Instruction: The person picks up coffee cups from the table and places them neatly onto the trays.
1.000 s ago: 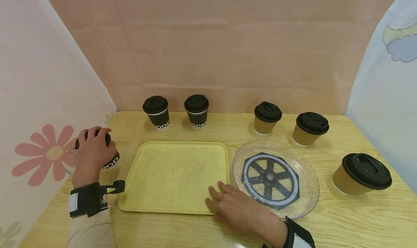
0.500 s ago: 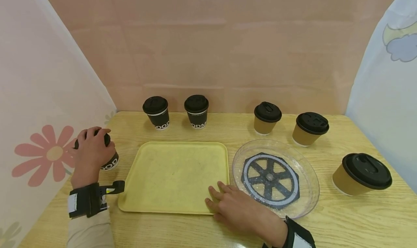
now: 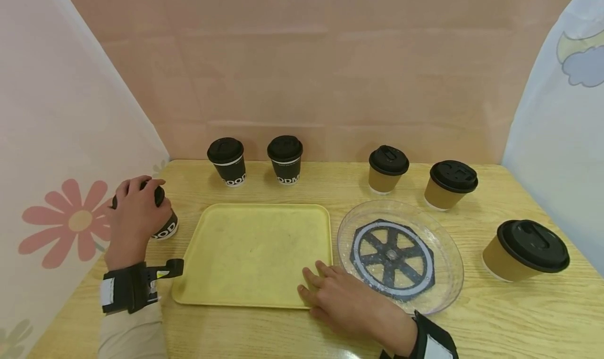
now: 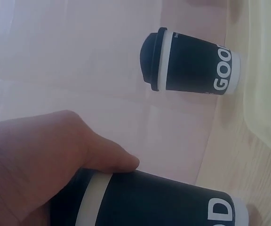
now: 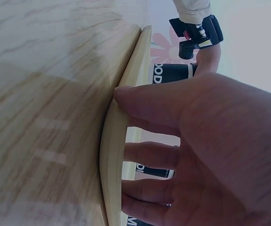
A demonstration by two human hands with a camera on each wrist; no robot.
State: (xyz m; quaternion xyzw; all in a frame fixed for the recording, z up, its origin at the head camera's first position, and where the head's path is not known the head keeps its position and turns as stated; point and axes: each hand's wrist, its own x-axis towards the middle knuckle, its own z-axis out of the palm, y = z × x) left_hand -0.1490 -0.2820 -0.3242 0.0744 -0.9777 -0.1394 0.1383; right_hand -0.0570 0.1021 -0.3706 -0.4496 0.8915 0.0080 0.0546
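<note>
My left hand [image 3: 134, 215] reaches down over a lidded black paper coffee cup [image 3: 166, 228] with white lettering and grips it around the lid. In the left wrist view the thumb presses the side of this cup [image 4: 159, 197], whose base is close to the tabletop. To its right lies a yellow rectangular tray [image 3: 255, 254]. My right hand [image 3: 342, 301] rests on the tray's near right corner with fingers spread and fairly straight. The right wrist view has the thumb at the tray rim's outer side [image 5: 112, 155], while the fingertips reach inside, hidden by the rim.
Two more black cups, one left [image 3: 228, 162] and one right [image 3: 286, 160], stand behind the tray. A round clear dish [image 3: 450, 280] with a dark wheel-shaped pattern lies right of it. Brown cups stand at back [image 3: 383, 181], farther right [image 3: 441, 194] and front right [image 3: 507, 257].
My left hand and the black cup in it have shifted slightly right and away from me. The right hand stays on the tray corner, and the other cups keep their places.
</note>
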